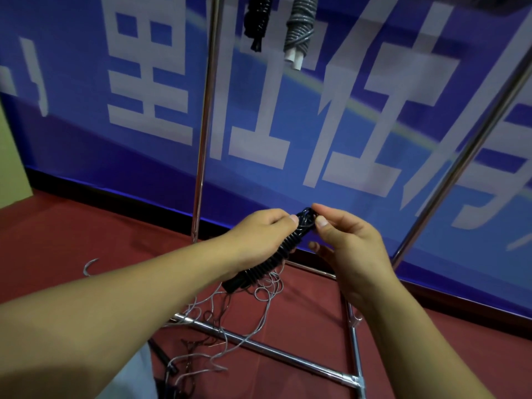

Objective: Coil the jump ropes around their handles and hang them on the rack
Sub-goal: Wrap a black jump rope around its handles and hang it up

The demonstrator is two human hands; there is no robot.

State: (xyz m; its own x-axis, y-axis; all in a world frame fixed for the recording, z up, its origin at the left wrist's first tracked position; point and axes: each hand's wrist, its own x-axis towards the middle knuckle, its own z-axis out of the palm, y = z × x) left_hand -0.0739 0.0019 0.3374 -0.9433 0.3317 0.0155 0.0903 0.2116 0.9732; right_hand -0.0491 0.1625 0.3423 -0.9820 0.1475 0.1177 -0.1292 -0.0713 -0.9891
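A black jump rope [267, 262] is coiled tightly around its handles, slanting up to the right in front of me. My left hand [259, 237] grips the bundle around its middle, thumb near the top. My right hand [345, 240] pinches the rope end at the bundle's upper tip between thumb and forefinger. Two coiled ropes hang from the top of the metal rack: a black one [257, 20] and a grey one [300, 27] with white handle ends.
The chrome rack has an upright [203, 139], a slanted right pole [460, 156] and floor bars [273, 352]. Loose grey and dark ropes [230, 321] lie tangled on the red floor. A metal hook [90, 266] lies at left. A blue banner stands behind.
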